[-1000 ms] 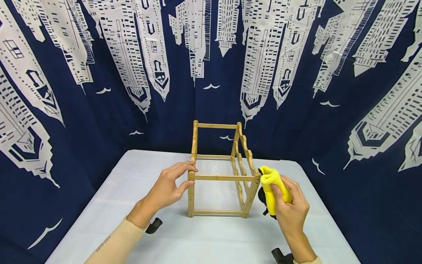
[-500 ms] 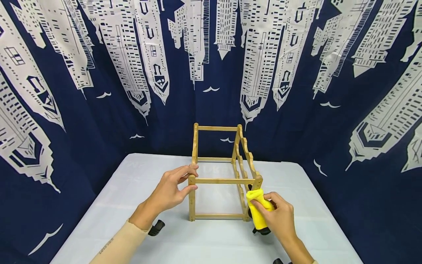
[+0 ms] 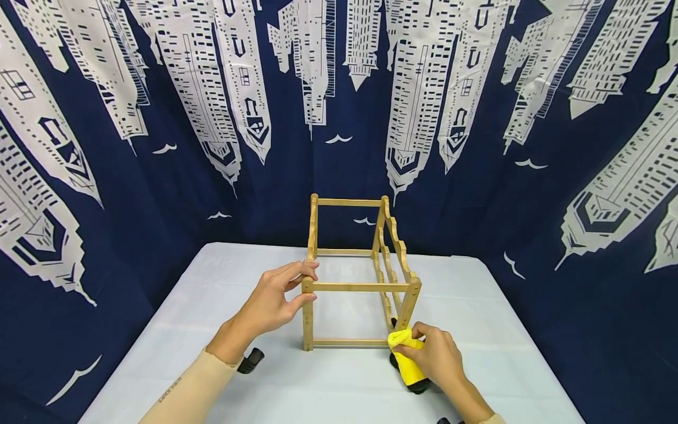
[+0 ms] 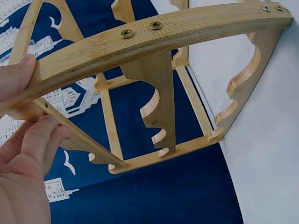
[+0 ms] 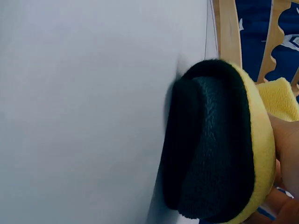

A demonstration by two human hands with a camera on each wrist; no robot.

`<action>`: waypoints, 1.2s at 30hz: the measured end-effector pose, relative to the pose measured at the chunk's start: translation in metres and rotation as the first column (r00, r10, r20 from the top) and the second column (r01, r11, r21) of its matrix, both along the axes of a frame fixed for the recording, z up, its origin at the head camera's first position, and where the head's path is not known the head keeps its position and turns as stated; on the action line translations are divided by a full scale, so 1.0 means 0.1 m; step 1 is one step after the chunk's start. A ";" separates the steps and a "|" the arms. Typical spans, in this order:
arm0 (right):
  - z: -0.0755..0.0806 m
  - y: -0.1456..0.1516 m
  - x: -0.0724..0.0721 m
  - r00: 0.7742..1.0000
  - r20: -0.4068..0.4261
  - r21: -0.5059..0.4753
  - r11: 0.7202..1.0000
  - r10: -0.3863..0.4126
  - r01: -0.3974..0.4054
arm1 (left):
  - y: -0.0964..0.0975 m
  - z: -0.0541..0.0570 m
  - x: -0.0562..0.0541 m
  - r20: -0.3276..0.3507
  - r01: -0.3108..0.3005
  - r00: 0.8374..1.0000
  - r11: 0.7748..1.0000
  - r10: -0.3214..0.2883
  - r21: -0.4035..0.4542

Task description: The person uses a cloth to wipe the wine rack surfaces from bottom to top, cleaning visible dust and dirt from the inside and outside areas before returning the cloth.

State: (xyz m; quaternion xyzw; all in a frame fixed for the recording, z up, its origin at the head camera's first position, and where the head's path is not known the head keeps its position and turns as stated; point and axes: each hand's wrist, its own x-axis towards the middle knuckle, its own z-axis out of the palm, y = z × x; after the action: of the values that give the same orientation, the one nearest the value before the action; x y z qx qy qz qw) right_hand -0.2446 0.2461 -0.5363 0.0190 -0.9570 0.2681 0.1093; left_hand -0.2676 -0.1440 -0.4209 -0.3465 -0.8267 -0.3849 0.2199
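Note:
A light wooden rack (image 3: 360, 287) with wavy notched rails stands on the table in the head view. At its top left front corner my left hand (image 3: 278, 297) holds the frame, thumb on one side and fingers on the other; the left wrist view shows the thumb on the slightly curved post (image 4: 154, 35). My right hand (image 3: 436, 353) grips a folded plush cloth (image 3: 409, 362), yellow on one face and dark on the other, at the foot of the front right leg (image 3: 409, 303). In the right wrist view the cloth's dark folds (image 5: 210, 149) lie close over the white tabletop.
The table (image 3: 254, 394) has a white cover. Behind and at both sides hangs a navy curtain (image 3: 339, 171) printed with white buildings and birds. A black wrist device (image 3: 251, 360) sits at the left forearm.
My right hand has slid the cloth down along the front right leg, from near its top to its foot, moving left and nearer. The left hand keeps its hold on the rack.

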 end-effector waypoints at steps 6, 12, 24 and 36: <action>-0.07 -0.02 0.01 0.997 -0.075 -0.016 1.000 0.017 -0.018 | -0.02 0.00 0.00 0.010 0.002 1.000 1.000 -0.002 -0.002; -0.10 -0.03 0.00 0.992 -0.116 -0.021 0.999 0.040 -0.042 | -0.02 0.01 -0.01 0.022 -0.003 1.000 1.000 0.003 -0.005; 0.00 -0.07 0.06 0.932 -0.362 -0.194 0.976 0.019 -0.095 | -0.05 0.00 0.00 0.024 0.009 1.000 1.000 -0.009 0.006; 0.29 -0.12 0.09 0.802 -0.594 -0.299 0.943 -0.066 -0.144 | -0.04 0.00 0.00 0.023 0.000 1.000 1.000 0.000 -0.004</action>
State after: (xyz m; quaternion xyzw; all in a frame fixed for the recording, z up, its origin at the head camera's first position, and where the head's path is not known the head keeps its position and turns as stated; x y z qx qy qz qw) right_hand -0.2361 0.2338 -0.5070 0.1036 -0.8146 0.4065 0.4005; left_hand -0.2671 -0.1482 -0.4213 -0.3425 -0.8300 -0.3871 0.2096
